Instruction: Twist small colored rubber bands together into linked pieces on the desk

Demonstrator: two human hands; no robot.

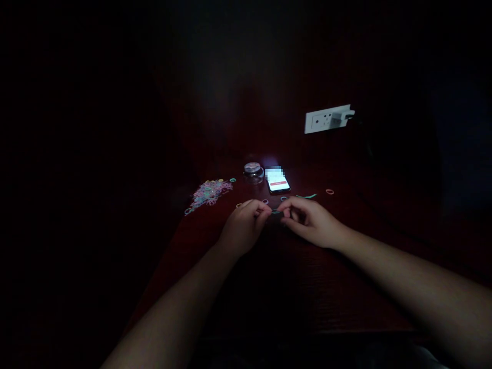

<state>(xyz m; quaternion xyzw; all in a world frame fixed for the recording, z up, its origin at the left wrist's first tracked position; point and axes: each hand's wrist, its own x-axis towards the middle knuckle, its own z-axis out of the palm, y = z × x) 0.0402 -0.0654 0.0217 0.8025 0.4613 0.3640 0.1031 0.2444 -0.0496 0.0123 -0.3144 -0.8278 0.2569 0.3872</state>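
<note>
In a dark room, my left hand (246, 225) and my right hand (307, 219) meet over a dark red wooden table (315, 292). Both are closed in a pinch on the two ends of a small green rubber band (275, 211) held between their fingertips. A pile of small pastel rubber bands (209, 192) lies to the left of my left hand. A few loose bands lie just beyond my hands, among them an orange one (329, 191) and a green one (306, 196).
A lit phone (277, 181) lies face up beyond my hands, with a small round clear container (253, 171) beside it. A white wall socket (326, 119) with a plug in it sits on the back wall at the right. The surroundings are too dark to make out.
</note>
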